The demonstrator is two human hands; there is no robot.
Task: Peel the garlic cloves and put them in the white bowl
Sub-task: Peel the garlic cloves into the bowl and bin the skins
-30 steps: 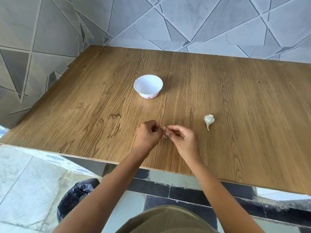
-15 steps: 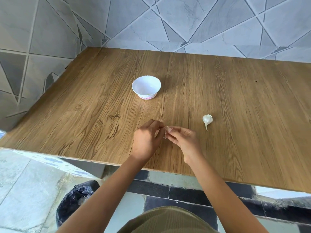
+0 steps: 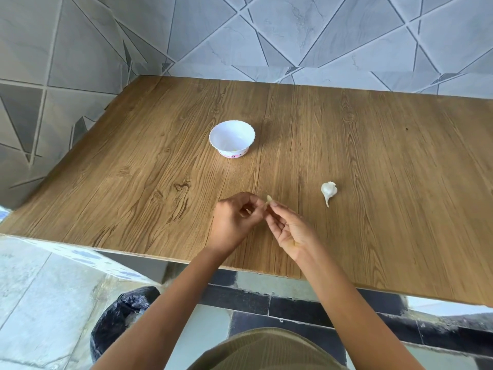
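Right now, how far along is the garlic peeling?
Done: unclear; the white bowl shows only a faint yellowish speck. In hand: left hand and right hand pinch one garlic clove above the table. Left: finish peeling, bowl it, then the garlic bulb right of the hands.

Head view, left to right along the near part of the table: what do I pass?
left hand → garlic clove, pinched by both hands → right hand → garlic bulb

Upright white bowl (image 3: 232, 137); garlic bulb (image 3: 329, 190) (lying sideways) near pinched clove (image 3: 269, 199).
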